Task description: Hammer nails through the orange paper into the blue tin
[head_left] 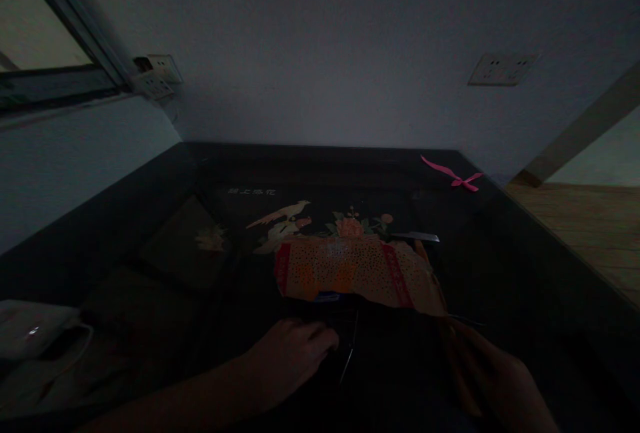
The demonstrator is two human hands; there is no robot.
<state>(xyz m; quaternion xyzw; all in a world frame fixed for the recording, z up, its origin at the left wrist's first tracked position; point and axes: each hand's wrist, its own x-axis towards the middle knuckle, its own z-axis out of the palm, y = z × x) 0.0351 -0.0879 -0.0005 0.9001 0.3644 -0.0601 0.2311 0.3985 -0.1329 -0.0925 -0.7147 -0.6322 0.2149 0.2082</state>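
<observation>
Right hand [500, 376] reaches to the near right end of a tan, dotted bag [340, 266], its fingers meeting the edge; too dark to tell whether they grip it. The bag lies creased and flattish across the middle of the black table [490, 259], with a red band near either end and orange patches between them. Left hand [300, 353] is just short of the bag's near side, fingers curled inward; whether they pinch anything cannot be made out. Close beside those fingers, to the right, runs a thin shiny strand [351, 350].

Behind the bag's right end lies a pale, flat strip [425, 237] like a blade. Just beyond the bag, a printed bird [287, 214] and a printed flower [349, 227] decorate the tabletop. A pink ribbon [457, 178] rests near the far right corner. At the near left is a white object [35, 323], blurred in shadow. Past the table stands a plain wall [320, 53] bearing a socket plate [503, 69].
</observation>
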